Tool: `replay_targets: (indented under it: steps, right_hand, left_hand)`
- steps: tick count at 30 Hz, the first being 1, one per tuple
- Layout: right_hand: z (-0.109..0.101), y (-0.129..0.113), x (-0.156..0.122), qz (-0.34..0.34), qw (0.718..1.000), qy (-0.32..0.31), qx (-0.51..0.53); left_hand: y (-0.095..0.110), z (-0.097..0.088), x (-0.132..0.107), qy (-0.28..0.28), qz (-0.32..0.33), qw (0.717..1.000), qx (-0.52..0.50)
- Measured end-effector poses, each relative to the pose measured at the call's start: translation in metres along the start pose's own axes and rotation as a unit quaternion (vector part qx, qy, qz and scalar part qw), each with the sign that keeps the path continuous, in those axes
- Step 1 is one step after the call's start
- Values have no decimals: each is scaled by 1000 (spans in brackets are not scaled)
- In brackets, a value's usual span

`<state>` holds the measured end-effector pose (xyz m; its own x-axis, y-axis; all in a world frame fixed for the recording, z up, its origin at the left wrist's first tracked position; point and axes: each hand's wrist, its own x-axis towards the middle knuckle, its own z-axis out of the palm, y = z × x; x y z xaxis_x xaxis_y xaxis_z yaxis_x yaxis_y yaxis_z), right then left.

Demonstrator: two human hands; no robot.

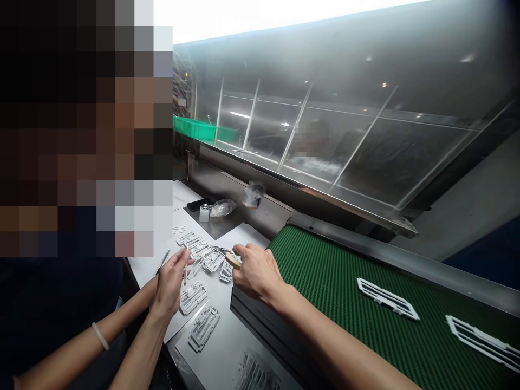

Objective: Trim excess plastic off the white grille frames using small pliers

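My left hand point(170, 281) is raised over the white worktop point(227, 338), its fingers pinched on a thin small white part point(186, 269). My right hand point(255, 271) is closed on a small cutter with a tan handle point(233, 260), whose metal tip points left toward the part. The two hands are a short gap apart. Below and between them lie several white plastic moulded parts point(203, 259); two more of the parts point(203, 326) lie nearer to me.
A co-worker's forearm with a white bracelet point(99, 336) reaches in from the left beside my left arm, near a thin metal tool point(162, 262). A green conveyor belt point(325, 281) on the right carries two white frames point(388, 298). A small jar point(204, 213) and plastic bags stand behind; a green bin point(195, 128) lies far back.
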<state>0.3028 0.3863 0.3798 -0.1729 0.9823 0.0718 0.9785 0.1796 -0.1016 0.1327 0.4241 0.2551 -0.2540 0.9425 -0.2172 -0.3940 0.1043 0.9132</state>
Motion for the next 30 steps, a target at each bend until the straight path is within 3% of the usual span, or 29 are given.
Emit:
replay_targets:
  steps: [2, 4, 8, 11, 14, 18, 21, 26, 30]
  right_hand:
    - [1, -1, 0, -2, 1000, 3, 1]
    - [1, -1, 0, -6, 1000, 10, 4]
    - [-10, -6, -1, -31, 999, 31, 11]
    - [-32, -15, -10, -41, 997, 55, 28]
    - [-60, -27, -36, -43, 995, 73, 49]
    - [-77, -28, -107, -57, 985, 69, 148]
    - [-69, -10, -177, -14, 970, -4, 243]
    - [-24, 37, -279, 85, 918, -103, 374]
    - [21, 58, -341, 190, 900, -138, 367]
  left_hand:
    - [-3, -6, 1, 6, -70, 997, -16]
    - [-4, -10, -17, -14, -118, 992, -34]
    - [-6, -15, -100, -71, -214, 971, -83]
    - [-13, -20, -164, -97, -293, 942, -132]
    - [-22, -23, -207, -141, -371, 901, -174]
    - [-34, -23, -242, -158, -363, 905, -154]
    - [-41, -19, -264, -140, -345, 921, -116]
    - [-41, -16, -297, -140, -309, 940, -16]
    - [-39, -9, -318, -137, -278, 948, 72]
